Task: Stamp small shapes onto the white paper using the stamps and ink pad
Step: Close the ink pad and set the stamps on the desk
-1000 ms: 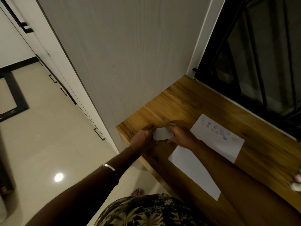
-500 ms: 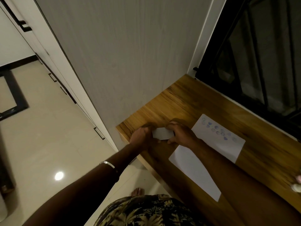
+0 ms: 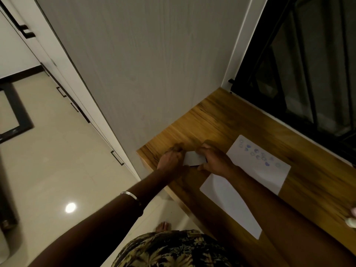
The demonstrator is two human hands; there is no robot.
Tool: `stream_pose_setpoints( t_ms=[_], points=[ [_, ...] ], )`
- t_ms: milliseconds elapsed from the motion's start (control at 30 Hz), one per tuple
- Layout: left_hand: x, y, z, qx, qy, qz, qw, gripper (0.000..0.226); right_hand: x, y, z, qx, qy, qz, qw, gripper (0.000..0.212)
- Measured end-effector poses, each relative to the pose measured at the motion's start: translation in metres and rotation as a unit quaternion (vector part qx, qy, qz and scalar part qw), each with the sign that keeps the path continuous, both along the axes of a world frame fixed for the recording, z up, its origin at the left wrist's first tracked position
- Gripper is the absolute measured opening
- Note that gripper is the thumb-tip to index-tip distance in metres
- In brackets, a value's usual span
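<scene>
A small flat pale box, the ink pad (image 3: pixel 194 158), sits near the left end of the wooden counter (image 3: pixel 227 116). My left hand (image 3: pixel 170 159) grips its left side and my right hand (image 3: pixel 215 160) grips its right side. A dark edge shows under the box's front, so its lid may be lifted a little. The white paper (image 3: pixel 227 197) lies to the right, partly under my right forearm, with several blue stamped shapes (image 3: pixel 257 154) near its far end. Small pale stamps (image 3: pixel 351 221) peek in at the right edge.
A grey wall panel (image 3: pixel 154 64) rises at the counter's left end and a dark window (image 3: pixel 308 64) runs along its far side. The counter's front edge drops to a tiled floor (image 3: pixel 48 170), where a bare foot (image 3: pixel 163 226) shows.
Both hands stay on the ink pad. The box has tilted slightly and a dark gap now shows along its front edge.
</scene>
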State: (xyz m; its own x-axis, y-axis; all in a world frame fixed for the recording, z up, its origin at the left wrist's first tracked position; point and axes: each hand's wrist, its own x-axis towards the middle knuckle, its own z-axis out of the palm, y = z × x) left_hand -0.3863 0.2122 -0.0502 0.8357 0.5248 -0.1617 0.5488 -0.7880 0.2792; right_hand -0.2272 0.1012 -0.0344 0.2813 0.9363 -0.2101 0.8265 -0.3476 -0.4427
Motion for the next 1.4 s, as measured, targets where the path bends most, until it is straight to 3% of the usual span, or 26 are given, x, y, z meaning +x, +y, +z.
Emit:
stream_pose_setpoints(
  t_ms=[167, 500, 800, 1133, 1400],
  points=[
    [-0.002, -0.002, 0.000, 0.001, 0.010, -0.011, 1.000, 0.065, 0.000, -0.001, -0.002, 0.000, 0.009, 0.000, 1.000, 0.070],
    [0.000, -0.010, 0.002, 0.030, 0.022, -0.021, 0.999, 0.053, 0.001, -0.001, -0.007, 0.010, 0.005, 0.005, 1.000, 0.059],
    [0.004, -0.004, 0.008, -0.023, 0.016, 0.004, 1.000, 0.060, 0.001, -0.002, -0.011, 0.009, 0.006, -0.010, 1.000, 0.067],
    [0.006, 0.007, 0.009, -0.003, 0.008, -0.059, 0.998, 0.069, -0.002, -0.009, -0.003, 0.003, -0.016, -0.009, 1.000, 0.068],
    [0.056, -0.016, 0.023, 0.038, -0.043, -0.168, 0.984, 0.069, 0.020, -0.062, 0.009, 0.018, -0.068, -0.129, 0.989, 0.066]
  ],
)
